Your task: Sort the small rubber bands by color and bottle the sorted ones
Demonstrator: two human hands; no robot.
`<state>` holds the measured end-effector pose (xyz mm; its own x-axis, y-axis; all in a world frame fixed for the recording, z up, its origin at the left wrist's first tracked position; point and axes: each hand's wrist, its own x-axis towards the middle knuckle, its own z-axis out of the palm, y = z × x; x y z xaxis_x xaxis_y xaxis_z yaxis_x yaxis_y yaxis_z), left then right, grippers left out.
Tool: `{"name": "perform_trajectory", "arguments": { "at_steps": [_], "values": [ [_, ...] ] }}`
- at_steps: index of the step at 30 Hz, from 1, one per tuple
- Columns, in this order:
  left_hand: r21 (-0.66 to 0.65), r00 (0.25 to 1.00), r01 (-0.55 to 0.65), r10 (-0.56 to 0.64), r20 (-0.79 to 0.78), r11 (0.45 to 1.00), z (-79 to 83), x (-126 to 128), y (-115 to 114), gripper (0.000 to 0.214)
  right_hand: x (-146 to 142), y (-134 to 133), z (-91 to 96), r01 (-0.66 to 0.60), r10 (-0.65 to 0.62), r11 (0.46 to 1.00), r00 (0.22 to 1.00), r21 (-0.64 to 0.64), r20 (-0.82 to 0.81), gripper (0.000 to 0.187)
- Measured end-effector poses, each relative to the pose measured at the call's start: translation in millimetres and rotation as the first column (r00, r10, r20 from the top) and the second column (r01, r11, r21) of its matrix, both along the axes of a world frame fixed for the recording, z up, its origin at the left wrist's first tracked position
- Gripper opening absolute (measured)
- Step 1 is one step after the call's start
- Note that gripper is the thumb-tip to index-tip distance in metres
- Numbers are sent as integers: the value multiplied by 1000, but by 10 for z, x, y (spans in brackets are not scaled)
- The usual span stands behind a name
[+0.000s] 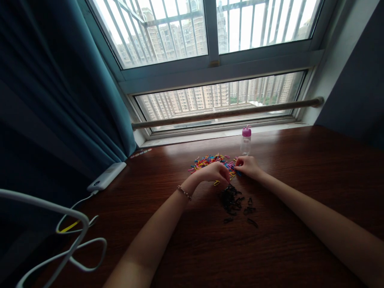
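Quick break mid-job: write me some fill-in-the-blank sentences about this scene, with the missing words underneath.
1. The beaded bracelet circles the person's ____ wrist.
2. The heap of small pieces just below the left hand in the picture is ____ in colour.
3. The clear plastic bottle near the heap of small multicoloured pieces has a ____ lid.
4. The white rectangular device has a white ____ plugged into its near end.

Missing words: left; black; pink; cable.
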<state>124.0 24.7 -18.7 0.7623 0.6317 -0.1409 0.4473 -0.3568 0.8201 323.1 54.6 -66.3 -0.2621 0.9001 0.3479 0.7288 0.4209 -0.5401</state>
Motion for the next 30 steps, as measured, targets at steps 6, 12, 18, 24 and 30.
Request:
{"name": "perform_trajectory", "arguments": {
  "at_steps": [6, 12, 18, 24, 30],
  "values": [
    [44, 986, 159, -157, -48, 986, -21, 93, -77, 13, -4, -8, 44, 31, -34, 999, 990, -30, -134, 9],
    [41, 980, 168, -162, -116, 985, 2, 109, -95, 15, -4, -7, 67, 25, -47, 997, 939, -69, -342, 13],
    [285, 989, -64, 100, -113, 956, -39, -61, 80, 17, -46, -132, 236, -411, 131, 864, 741, -291, -659, 24],
    [806, 834, -309, 552, -26, 505, -233, -214, 218, 21, -241, -408, 358, -748, 469, 399, 663, -530, -583, 26],
    [777, 853, -223, 504, -137, 588, -419, -310, 267, 47, -275, -468, 345, -695, 556, 414, 704, -588, -441, 29]
  ]
}}
